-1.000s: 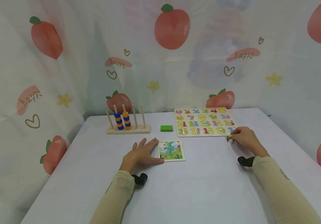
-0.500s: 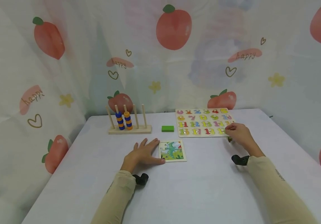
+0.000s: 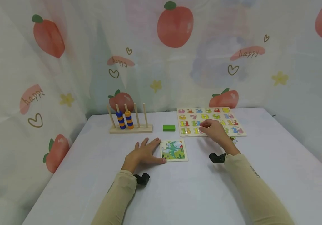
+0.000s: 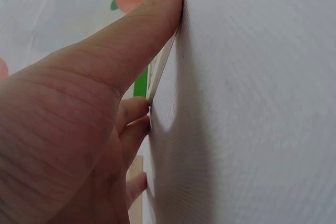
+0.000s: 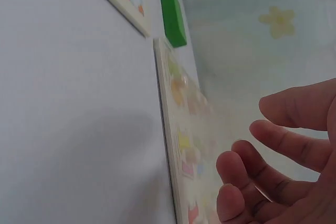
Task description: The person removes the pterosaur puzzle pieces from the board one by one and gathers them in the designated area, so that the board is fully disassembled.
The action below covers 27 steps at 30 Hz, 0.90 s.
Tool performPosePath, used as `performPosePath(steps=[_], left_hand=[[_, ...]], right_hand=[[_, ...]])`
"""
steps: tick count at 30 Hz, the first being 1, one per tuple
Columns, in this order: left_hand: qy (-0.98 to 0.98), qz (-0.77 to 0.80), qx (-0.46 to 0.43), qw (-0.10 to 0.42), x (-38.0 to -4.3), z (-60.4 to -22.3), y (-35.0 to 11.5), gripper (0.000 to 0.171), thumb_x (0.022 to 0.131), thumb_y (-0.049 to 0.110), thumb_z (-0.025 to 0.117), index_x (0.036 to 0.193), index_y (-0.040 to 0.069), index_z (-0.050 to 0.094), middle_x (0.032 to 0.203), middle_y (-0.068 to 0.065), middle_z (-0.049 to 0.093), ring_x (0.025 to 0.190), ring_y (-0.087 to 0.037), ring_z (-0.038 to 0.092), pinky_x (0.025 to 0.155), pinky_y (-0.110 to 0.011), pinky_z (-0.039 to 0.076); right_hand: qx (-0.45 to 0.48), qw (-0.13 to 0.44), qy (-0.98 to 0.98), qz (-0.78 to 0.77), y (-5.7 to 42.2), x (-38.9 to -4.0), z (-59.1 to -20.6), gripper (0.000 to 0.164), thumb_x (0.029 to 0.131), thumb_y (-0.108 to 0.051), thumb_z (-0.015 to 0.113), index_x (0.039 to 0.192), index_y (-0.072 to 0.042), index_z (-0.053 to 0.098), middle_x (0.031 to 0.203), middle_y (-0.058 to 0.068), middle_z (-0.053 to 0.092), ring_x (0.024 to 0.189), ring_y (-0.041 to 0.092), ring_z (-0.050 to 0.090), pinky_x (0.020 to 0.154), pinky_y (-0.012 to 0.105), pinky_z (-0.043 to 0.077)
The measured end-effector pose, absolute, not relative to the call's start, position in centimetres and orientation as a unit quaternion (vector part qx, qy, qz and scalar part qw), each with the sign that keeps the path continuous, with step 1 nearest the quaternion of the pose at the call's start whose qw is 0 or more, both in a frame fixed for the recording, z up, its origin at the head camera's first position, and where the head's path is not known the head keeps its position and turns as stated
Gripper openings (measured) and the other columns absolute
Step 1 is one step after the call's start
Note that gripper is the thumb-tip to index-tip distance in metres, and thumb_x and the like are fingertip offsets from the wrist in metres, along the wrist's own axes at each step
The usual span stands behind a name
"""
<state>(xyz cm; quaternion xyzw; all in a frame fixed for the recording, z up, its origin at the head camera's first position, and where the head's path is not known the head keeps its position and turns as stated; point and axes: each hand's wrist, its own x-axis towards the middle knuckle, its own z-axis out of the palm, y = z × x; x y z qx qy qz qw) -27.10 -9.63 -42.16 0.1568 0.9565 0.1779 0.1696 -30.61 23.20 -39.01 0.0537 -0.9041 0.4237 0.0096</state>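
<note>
Your left hand (image 3: pixel 144 153) is spread wide at the 9 o'clock edge of the dinosaur puzzle (image 3: pixel 174 150), thumb and a fingertip touching it. The puzzle lies flat on the table (image 3: pixel 183 193). Your right hand (image 3: pixel 217 132) is over the number board (image 3: pixel 189 127), at the puzzle's 2 o'clock, fingers loosely bent and a gap between thumb and fingertips. From that hand, a small piece (image 3: pixel 233 140) lies at 4 o'clock. From the puzzle, the green block (image 3: pixel 169 128) sits at 12, the abacus (image 3: pixel 131 131) at 10.

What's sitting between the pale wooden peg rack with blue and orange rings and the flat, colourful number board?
A small green rectangular block, apart from both; the head view shows this.
</note>
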Motion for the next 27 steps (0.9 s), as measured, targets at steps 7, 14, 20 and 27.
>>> performPosePath(steps=[7,14,20,27], left_hand=[[0.956,0.176,0.155,0.174,-27.4,-41.9,-9.5,0.103,0.091,0.068,0.074,0.172,0.023,0.029,0.179,0.005,0.018,0.164,-0.034,0.003,0.128,-0.064,-0.001],[0.959,0.164,0.143,0.182,-27.6,-42.0,-9.4,0.103,0.091,0.069,0.073,0.173,0.026,0.026,0.179,0.006,0.015,0.165,-0.032,0.001,0.128,-0.062,-0.003],[0.957,0.177,0.146,0.175,-27.3,-42.1,-9.5,0.103,0.089,0.068,0.075,0.171,0.026,0.031,0.178,0.004,0.021,0.164,-0.035,0.004,0.127,-0.065,-0.002],[0.959,0.175,0.151,0.166,-27.2,-42.5,-9.6,0.102,0.089,0.069,0.075,0.171,0.025,0.033,0.178,0.003,0.023,0.164,-0.037,0.006,0.127,-0.067,-0.001]], right_hand=[[0.091,0.003,-0.908,0.409,19.2,-30.9,-39.4,0.035,0.106,-0.017,0.065,0.131,0.007,0.067,0.125,0.024,0.069,0.116,0.039,0.062,0.094,0.048,0.056],[0.113,-0.022,-0.905,0.408,16.3,-30.7,-39.8,0.033,0.105,-0.017,0.065,0.130,0.005,0.069,0.122,0.020,0.070,0.115,0.037,0.062,0.097,0.049,0.055],[0.142,-0.043,-0.904,0.400,14.8,-30.4,-40.5,0.028,0.105,-0.014,0.067,0.126,0.003,0.070,0.117,0.016,0.070,0.108,0.033,0.064,0.094,0.046,0.057],[0.174,-0.069,-0.907,0.376,13.2,-30.4,-41.2,0.024,0.102,-0.013,0.070,0.122,0.000,0.074,0.114,0.015,0.068,0.098,0.028,0.062,0.083,0.041,0.057]])
